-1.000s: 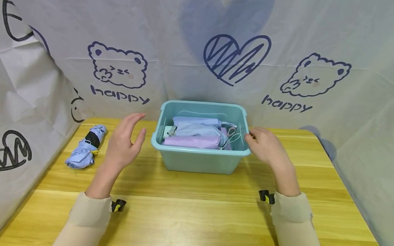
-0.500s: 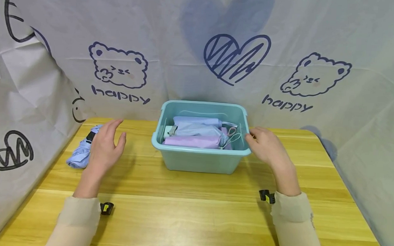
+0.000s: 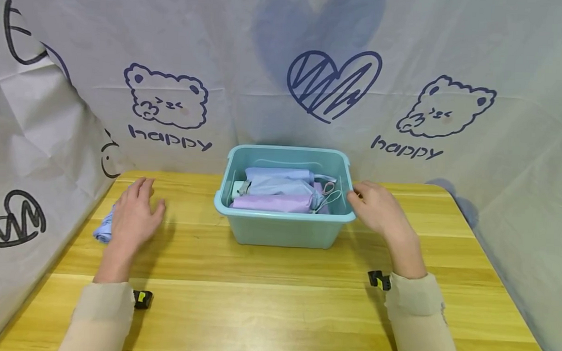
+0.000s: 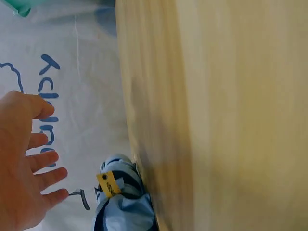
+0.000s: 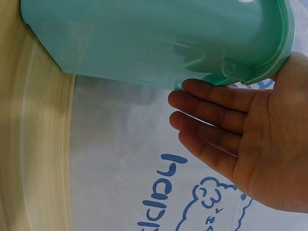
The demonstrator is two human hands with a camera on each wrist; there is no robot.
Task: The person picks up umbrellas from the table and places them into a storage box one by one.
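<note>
My left hand (image 3: pixel 133 214) is over a folded blue umbrella (image 3: pixel 104 229) at the left edge of the table and hides most of it. In the left wrist view its fingers are spread apart, beside the umbrella (image 4: pixel 126 207) with its dark strap and yellow tag. My right hand (image 3: pixel 377 207) holds the right rim of a teal plastic bin (image 3: pixel 283 230). In the right wrist view the fingers (image 5: pixel 216 120) lie nearly straight along the bin's outside, while the rim hides the thumb. Inside the bin lie folded umbrellas, including a light blue one (image 3: pixel 280 186) and a lilac one (image 3: pixel 273 202).
The wooden table (image 3: pixel 258 304) ends at a white cloth backdrop (image 3: pixel 251 107) printed with bears and hearts. More cloth (image 3: pixel 31 136) hangs along the left side. A small black-and-yellow device (image 3: pixel 378 280) sits by each cuff.
My left hand has moved left, away from the bin, and come over the blue umbrella. The right hand has stayed at the bin's rim, and the bin stands where it was.
</note>
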